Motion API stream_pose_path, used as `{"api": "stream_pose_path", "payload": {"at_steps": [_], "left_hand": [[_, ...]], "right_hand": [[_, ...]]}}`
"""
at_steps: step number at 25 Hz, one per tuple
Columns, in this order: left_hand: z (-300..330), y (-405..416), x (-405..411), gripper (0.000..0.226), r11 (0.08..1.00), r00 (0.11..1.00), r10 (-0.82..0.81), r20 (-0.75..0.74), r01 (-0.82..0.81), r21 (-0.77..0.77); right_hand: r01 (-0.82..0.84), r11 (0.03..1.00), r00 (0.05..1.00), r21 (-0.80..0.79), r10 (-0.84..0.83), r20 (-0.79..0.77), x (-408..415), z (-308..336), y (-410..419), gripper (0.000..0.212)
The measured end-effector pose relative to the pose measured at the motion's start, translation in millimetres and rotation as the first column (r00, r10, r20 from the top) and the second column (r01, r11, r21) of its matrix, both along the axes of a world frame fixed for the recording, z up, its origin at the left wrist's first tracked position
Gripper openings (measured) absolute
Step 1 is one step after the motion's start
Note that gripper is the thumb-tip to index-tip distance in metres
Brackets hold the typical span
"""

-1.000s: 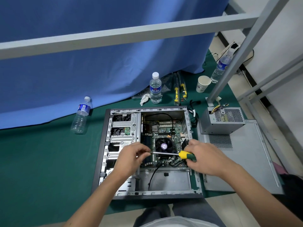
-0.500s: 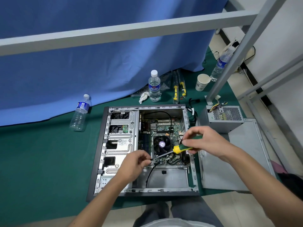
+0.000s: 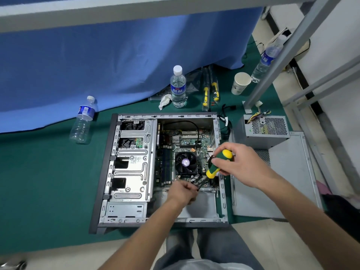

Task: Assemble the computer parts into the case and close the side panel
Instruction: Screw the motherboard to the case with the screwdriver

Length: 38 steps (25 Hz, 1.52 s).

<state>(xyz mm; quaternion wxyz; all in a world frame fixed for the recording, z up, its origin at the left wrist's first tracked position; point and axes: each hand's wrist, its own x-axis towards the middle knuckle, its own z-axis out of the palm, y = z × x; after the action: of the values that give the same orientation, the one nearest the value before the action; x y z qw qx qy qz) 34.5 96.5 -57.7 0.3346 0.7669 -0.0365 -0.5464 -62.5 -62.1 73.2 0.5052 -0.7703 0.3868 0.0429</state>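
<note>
Case (image 3: 134, 172) lay open on green table, side panel (image 3: 282, 182) beside it. Right hand (image 3: 239, 164) gripped screwdriver (image 3: 219, 163); left hand (image 3: 183, 191) pinched near its tip — blurred. Advice: keep shaft square to screw, light pressure — slip risks motherboard (image 3: 187, 143).

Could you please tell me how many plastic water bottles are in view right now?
3: one lying on the green mat left of the case at, one upright behind the case at, one far right, partly behind the metal frame post, at. More may be hidden.
</note>
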Motion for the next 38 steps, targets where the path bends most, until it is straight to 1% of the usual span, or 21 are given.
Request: {"api": "stream_pose_path", "payload": {"at_steps": [3,4,5,7,9,13,15,16,18,20,24,26,29,30,35,37,38], "left_hand": [[-15,-15,-9,0.029,0.972,0.972,0.202,-0.119,-0.184,0.148],[-19,-19,-11,0.03,0.957,0.956,0.254,-0.149,-0.227,0.179],[-24,-22,-13,0.029,0.952,0.946,0.273,-0.174,-0.239,0.193],[-30,-24,-17,0.029,0.951,0.937,0.278,-0.21,-0.238,0.197],[-34,-27,-18,0.033,0.937,0.917,0.329,-0.228,-0.288,0.197],[-40,-38,-21,0.034,0.862,0.81,0.506,-0.296,-0.464,0.202],[-45,-42,-24,0.032,0.831,0.772,0.557,-0.306,-0.514,0.215],[-47,-44,-26,0.03,0.829,0.772,0.559,-0.304,-0.513,0.223],[-52,-46,-31,0.022,0.859,0.806,0.511,-0.299,-0.463,0.22],[-56,-46,-33,0.024,0.896,0.843,0.44,-0.308,-0.391,0.208],[-63,-48,-35,0.029,0.877,0.825,0.474,-0.309,-0.412,0.246],[-68,-48,-37,0.029,0.858,0.81,0.508,-0.293,-0.45,0.247],[-74,-48,-40,0.031,0.787,0.743,0.614,-0.265,-0.552,0.276],[-75,-48,-41,0.031,0.779,0.739,0.624,-0.253,-0.562,0.278],[-79,-49,-42,0.028,0.753,0.725,0.653,-0.217,-0.592,0.289],[-83,-48,-42,0.029,0.764,0.731,0.643,-0.231,-0.59,0.26],[-82,-48,-43,0.03,0.75,0.708,0.661,-0.249,-0.608,0.259]], "right_hand": [[-0.045,0.986,0.999,-0.158,0.041,-0.03,-17,-14,13,0.009],[-0.063,0.979,0.998,-0.192,0.057,-0.038,-22,-19,17,0.011],[-0.072,0.976,0.997,-0.205,0.064,-0.043,-27,-24,22,0.013],[-0.084,0.974,0.996,-0.21,0.076,-0.048,-34,-33,29,0.016],[-0.121,0.967,0.993,-0.226,0.114,-0.042,-36,-38,32,0.019],[-0.269,0.92,0.963,-0.283,0.261,-0.068,-34,-44,41,0.027],[-0.337,0.883,0.941,-0.327,0.329,-0.081,-35,-47,45,0.028],[-0.362,0.866,0.931,-0.345,0.356,-0.081,-37,-48,47,0.028],[-0.401,0.839,0.912,-0.368,0.401,-0.081,-40,-51,48,0.029],[-0.434,0.821,0.897,-0.371,0.432,-0.092,-43,-53,49,0.029],[-0.444,0.796,0.888,-0.411,0.452,-0.085,-44,-54,50,0.026],[-0.433,0.79,0.889,-0.435,0.453,-0.063,-45,-55,49,0.028],[-0.449,0.757,0.876,-0.474,0.478,-0.066,-44,-56,50,0.031],[-0.465,0.738,0.865,-0.489,0.496,-0.073,-44,-56,50,0.031],[-0.547,0.662,0.813,-0.513,0.566,-0.136,-41,-55,52,0.032],[-0.555,0.655,0.808,-0.512,0.571,-0.145,-40,-54,52,0.03],[-0.556,0.655,0.808,-0.511,0.571,-0.147,-39,-54,52,0.03]]}}
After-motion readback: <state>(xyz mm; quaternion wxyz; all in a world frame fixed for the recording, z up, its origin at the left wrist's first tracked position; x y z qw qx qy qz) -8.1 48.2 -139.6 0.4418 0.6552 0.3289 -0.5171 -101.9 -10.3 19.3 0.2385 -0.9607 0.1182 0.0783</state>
